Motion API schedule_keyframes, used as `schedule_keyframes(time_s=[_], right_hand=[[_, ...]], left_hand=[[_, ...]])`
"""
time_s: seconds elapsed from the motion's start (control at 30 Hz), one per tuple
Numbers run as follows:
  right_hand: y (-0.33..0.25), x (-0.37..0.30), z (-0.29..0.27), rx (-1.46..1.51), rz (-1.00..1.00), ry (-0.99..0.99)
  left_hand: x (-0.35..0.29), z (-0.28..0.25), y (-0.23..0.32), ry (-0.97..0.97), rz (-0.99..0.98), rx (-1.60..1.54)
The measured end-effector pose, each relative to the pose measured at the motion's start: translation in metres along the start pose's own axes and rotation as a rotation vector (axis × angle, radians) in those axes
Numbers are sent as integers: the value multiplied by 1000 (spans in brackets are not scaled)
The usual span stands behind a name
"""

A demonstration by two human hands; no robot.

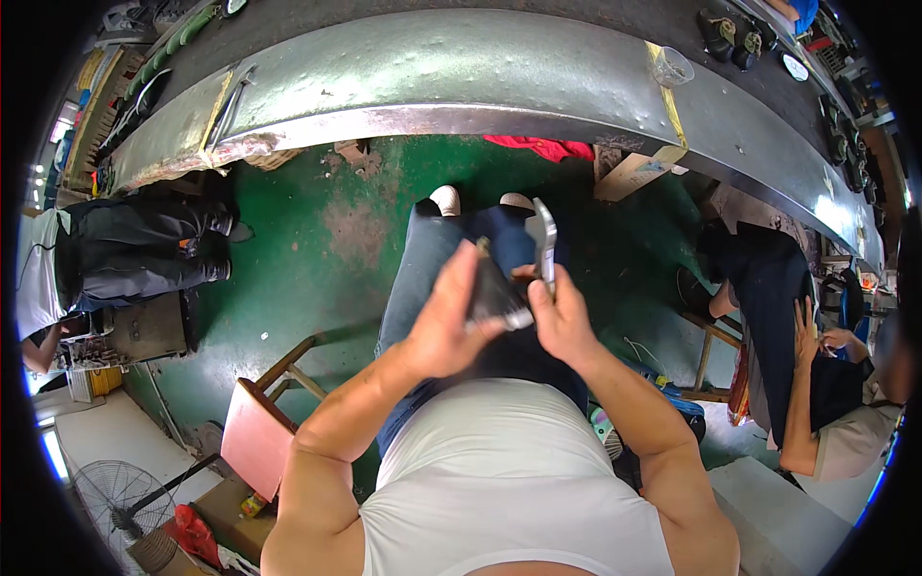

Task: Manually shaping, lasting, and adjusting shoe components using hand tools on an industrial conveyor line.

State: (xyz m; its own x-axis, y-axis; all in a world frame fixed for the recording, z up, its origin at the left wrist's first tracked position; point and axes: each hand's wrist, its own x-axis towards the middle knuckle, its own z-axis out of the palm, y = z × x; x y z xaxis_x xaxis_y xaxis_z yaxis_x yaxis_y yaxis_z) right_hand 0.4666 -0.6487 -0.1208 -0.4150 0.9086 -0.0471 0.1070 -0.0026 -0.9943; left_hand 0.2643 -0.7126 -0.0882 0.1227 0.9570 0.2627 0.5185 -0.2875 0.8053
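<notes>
My left hand (444,322) is closed around a dark, roughly wedge-shaped piece (495,293) with a pale edge at its bottom. Motion smears that piece, so its kind cannot be made out. Close beside it, my right hand (562,322) grips a grey metal hand tool (545,235) whose curved, flattened end points up and away from me. The fingers hide the tool's lower part. Both hands are held above my lap, short of the bench.
Ahead runs a long metal-faced bench (432,72), with a hammer (230,106), a clear plastic cup (672,67) and dark shoes (730,38) on it. People sit at left (125,254) and right (768,336). A wooden chair (257,432) and a fan (120,514) stand lower left.
</notes>
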Motion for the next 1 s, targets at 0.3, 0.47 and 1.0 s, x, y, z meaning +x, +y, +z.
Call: schedule_keyframes(time_s=[0.3, 0.47, 1.0], right_hand=[[11, -51, -70, -300, 218, -160], [6, -64, -56, -311, 247, -264], [-47, -6, -55, -824, 408, -848]], left_hand=[[-58, 11, -36, -268, -463, 119], [-29, 39, -32, -34, -291, 145], [-53, 88, -67, 91, -431, -416]])
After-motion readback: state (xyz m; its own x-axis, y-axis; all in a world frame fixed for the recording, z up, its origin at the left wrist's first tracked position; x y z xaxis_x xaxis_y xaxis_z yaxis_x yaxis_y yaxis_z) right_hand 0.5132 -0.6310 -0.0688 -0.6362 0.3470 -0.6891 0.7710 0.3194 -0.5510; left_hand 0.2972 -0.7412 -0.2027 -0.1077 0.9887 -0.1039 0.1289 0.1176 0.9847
